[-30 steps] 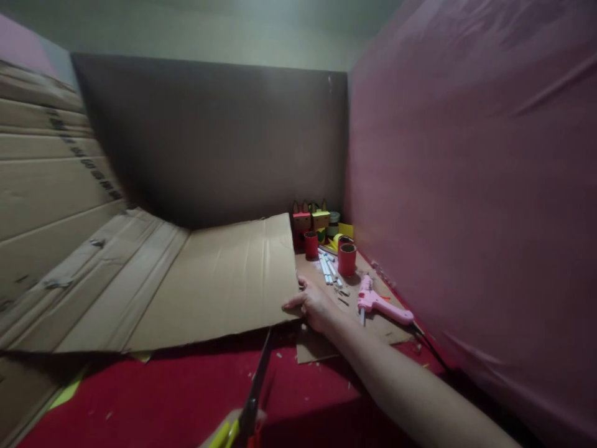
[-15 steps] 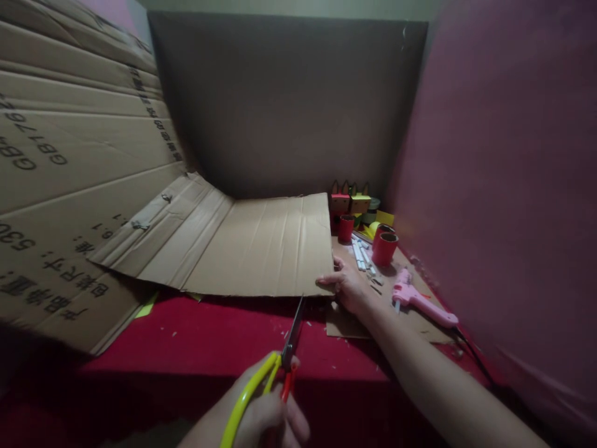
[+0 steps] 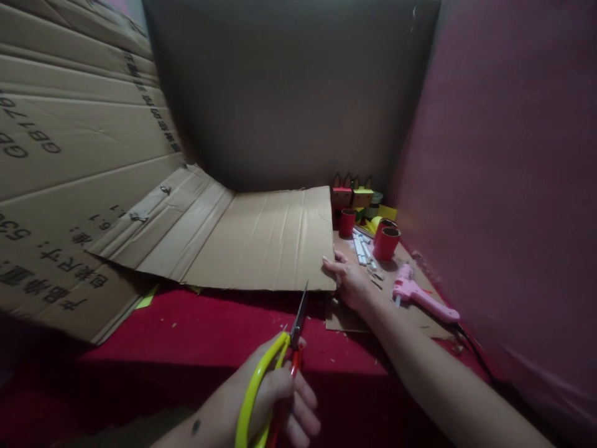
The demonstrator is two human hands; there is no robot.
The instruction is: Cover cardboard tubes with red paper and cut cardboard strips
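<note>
My left hand is closed round the scissors, which have one yellow and one red handle. Their blades point up and away, with the tip at the front edge of a creased cardboard sheet, near its right corner. My right hand pinches that sheet by its right edge, fingers on top and the thumb side partly hidden. At its left end the sheet bends upward, where two small metal pieces are fixed. The sheet rests above a red cloth-covered table.
A large printed cardboard panel leans on the left. To the right lie a pink glue gun, white markers and red tubes on a cardboard mat. Behind them stand red and yellow figures. A pink wall borders the right.
My left hand and the scissors have moved slightly up and right, and the blade tip now overlaps the sheet's front edge. My right hand keeps hold of the sheet. The view has tilted slightly down.
</note>
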